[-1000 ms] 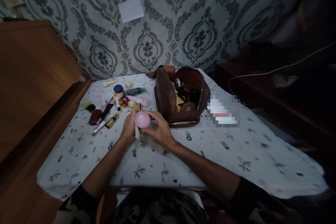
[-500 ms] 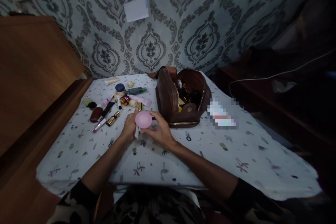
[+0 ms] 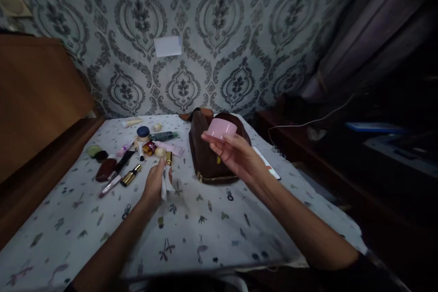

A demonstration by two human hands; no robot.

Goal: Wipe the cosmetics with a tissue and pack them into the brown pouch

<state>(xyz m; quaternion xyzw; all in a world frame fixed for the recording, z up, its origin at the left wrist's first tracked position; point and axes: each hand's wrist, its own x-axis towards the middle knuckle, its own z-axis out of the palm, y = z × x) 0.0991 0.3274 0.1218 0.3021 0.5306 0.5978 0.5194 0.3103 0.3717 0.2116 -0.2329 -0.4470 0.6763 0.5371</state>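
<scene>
Holding a pink container point(image 3: 221, 128) by its lower edge, the right hand's point(image 3: 241, 157) fingers have lifted it away from the left hand point(image 3: 153, 182), whose fingers pinch a white tissue point(image 3: 167, 185) (rather crumpled). Container and tissue are now apart; a brown bag point(image 3: 202, 159) sits behind the right fingers.

Brown bag point(image 3: 201, 159) partly hidden behind pink container point(image 3: 222, 128), right sleeve point(image 3: 361, 273) cut off below

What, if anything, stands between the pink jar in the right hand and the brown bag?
Nothing visible: the pink jar, in the right hand, overlaps the brown bag in view, though their actual gap is unclear.
</scene>
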